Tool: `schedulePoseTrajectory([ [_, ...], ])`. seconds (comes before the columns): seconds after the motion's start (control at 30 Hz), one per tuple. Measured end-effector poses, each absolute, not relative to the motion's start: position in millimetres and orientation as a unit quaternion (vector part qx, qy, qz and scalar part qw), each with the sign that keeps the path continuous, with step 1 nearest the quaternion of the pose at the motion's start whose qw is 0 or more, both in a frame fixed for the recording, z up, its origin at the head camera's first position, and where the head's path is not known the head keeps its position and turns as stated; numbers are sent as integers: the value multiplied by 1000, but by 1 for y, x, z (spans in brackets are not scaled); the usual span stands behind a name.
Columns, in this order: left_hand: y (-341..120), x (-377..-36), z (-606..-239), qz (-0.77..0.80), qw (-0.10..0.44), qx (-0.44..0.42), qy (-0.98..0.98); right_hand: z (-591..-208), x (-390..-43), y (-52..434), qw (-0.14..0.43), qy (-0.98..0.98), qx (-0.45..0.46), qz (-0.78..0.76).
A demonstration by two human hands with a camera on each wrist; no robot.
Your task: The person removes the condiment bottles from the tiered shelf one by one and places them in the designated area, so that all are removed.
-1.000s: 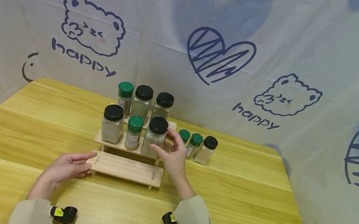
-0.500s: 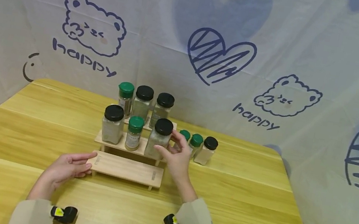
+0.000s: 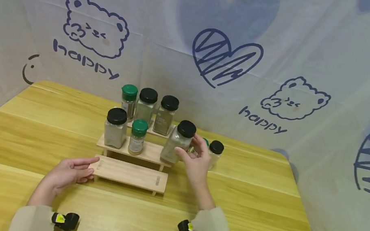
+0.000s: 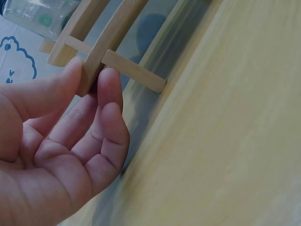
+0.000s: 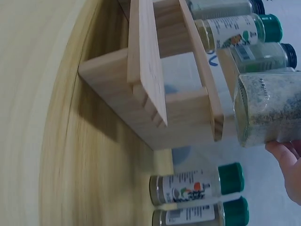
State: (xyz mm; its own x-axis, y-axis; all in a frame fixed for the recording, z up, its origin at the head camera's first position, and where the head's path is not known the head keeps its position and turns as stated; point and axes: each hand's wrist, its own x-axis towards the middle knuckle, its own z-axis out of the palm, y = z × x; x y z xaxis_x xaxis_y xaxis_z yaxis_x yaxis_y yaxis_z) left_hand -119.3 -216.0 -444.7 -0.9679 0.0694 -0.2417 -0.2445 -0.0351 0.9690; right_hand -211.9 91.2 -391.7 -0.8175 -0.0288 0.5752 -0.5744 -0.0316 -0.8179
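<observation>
In the head view my right hand (image 3: 197, 163) grips a square spice jar (image 3: 175, 146) with a black lid between thumb and fingers. The jar leans to the right and overlaps the right end of the middle step of a wooden spice rack (image 3: 149, 148). Seen from the right wrist, the jar (image 5: 270, 106) holds speckled contents and sits beyond the step's edge. My left hand (image 3: 67, 174) pinches the left end of the rack's bare lowest step (image 3: 130, 173); the left wrist view shows thumb and fingertips on the step's wooden end (image 4: 89, 82).
A black-lidded jar (image 3: 115, 130) and a green-lidded shaker (image 3: 137, 138) share the middle step. Behind them, the top step bears a green-lidded shaker (image 3: 128, 102) and two black-lidded jars (image 3: 165, 118). Right of the rack stand green-lidded shakers (image 5: 193, 186) and a black-lidded jar (image 3: 215, 154).
The right hand has carried the black-lidded jar rightward from its place on the middle step, and the jar now tilts. It hides more of the shakers behind. The left hand stays put.
</observation>
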Motion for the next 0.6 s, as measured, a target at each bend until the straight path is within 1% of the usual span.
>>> schedulePoseTrajectory([
  [0.17, -216, -119, -444, 713, 109, -65, 689, -391, -212, 102, 193, -687, 189, 675],
  [0.47, -216, -119, -445, 716, 108, -65, 687, -396, -212, 117, 191, -682, 198, 678],
  [0.6, -216, -120, -446, 717, 108, -66, 686, -393, -208, 121, 182, -689, 181, 678],
])
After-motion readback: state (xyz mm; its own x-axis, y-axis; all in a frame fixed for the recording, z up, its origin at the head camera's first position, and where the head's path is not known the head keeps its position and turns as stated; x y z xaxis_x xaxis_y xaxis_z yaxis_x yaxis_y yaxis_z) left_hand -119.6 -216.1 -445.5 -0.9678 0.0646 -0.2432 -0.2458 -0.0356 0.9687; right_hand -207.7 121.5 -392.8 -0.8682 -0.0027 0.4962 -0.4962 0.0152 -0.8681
